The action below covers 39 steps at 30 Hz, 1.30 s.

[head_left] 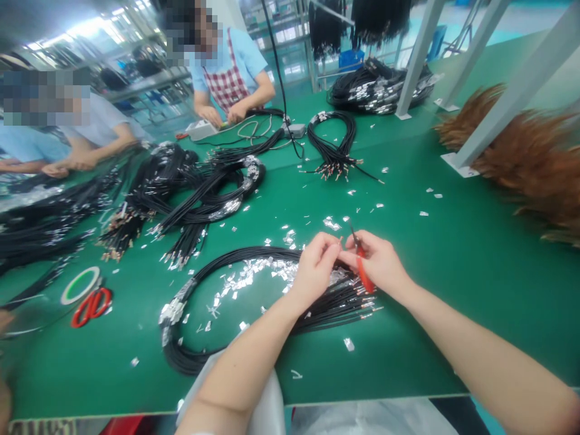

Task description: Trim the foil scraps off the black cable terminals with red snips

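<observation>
Clock from the hands [317, 266], all on table [457, 260]: cable loop [244, 252] at 9, free ends at 5; tape roll [66, 294] far 9, scissors [93, 306] at roll's 5; cable bundles [174, 172] at 10; small coil [333, 151] at 12; cable heap [376, 90] behind it, toward 1; strand bundle [525, 169] at 2.

One head-worn camera is looking forward and down across a green table [475, 266], showing the left hand [315, 260] and right hand [381, 264] from close range (both forearms [475, 351] are filling the foreground), while a co-worker [226, 84] is sitting farther off, upper left.
</observation>
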### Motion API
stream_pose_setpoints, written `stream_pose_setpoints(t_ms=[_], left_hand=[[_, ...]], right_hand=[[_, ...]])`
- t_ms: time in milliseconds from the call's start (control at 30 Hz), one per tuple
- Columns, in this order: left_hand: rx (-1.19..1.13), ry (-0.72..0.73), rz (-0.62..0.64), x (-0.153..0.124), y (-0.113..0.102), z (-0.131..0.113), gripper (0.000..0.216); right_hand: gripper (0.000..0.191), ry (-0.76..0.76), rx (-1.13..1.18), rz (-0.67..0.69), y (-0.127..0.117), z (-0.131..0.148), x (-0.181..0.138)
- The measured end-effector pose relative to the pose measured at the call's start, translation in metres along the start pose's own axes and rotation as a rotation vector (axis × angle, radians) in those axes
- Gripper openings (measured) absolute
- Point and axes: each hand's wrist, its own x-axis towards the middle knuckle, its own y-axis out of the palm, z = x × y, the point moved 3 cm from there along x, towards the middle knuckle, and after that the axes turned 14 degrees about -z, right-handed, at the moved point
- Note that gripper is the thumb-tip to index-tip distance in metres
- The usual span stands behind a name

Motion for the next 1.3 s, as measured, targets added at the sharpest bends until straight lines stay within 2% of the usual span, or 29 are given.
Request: stream_pose_setpoints(t_ms=[100,167,267,467,767,833,900,967,1033,1100,1133,1200,1300], left_hand=[[-0.315,-0.280,-0.007,0.009,-0.005,-0.001,0.018],[-0.428,-0.357,-0.026,0.013,-0.009,-0.003,0.020],[-0.467,-0.369,-0.037,0.015,-0.012,-0.005,0.018],[-0.410,-0.363,-0.025,0.012,-0.009,-0.004,0.016],[-0.375,-0.297,-0.023,0.012,-0.010,-0.006,0.019],[-0.357,-0.210,-0.043,0.014,-0.013,-0.009,0.018],[-0.285,-0.085,-0.102,0.017,-0.017,-0.010,0.015],[-0.201,-0.016,-0.135,0.019,-0.020,-0.008,0.011],[-0.144,-0.031,-0.132,0.022,-0.021,-0.001,0.011],[-0.091,0.008,-0.149,0.024,-0.021,0.007,0.009],[-0.050,0.079,-0.168,0.024,-0.020,0.010,0.011],[0.075,0.268,-0.172,0.023,-0.018,0.014,0.032],[0.336,0.445,-0.007,0.017,-0.007,0.020,0.068]], right_hand=[[0.025,0.112,-0.022,0.225,-0.003,0.007,-0.002],[0.030,0.165,-0.056,0.334,-0.002,0.008,-0.004],[0.040,0.183,-0.064,0.418,0.000,0.006,-0.006],[0.032,0.217,0.040,0.472,0.002,0.004,-0.008],[0.037,0.257,0.313,0.512,0.006,0.005,-0.012],[0.035,0.205,0.301,0.446,0.001,0.009,-0.008],[0.031,0.126,0.208,0.291,-0.011,0.014,-0.001],[0.024,0.008,0.008,0.076,-0.027,0.018,0.008],[0.020,-0.183,-0.229,-0.102,-0.042,0.022,0.017],[0.020,-0.339,-0.417,-0.156,-0.052,0.020,0.025],[0.021,-0.381,-0.475,-0.167,-0.055,0.017,0.028],[0.021,-0.393,-0.517,-0.204,-0.060,0.008,0.035],[0.022,-0.313,-0.433,-0.237,-0.063,-0.008,0.044]])
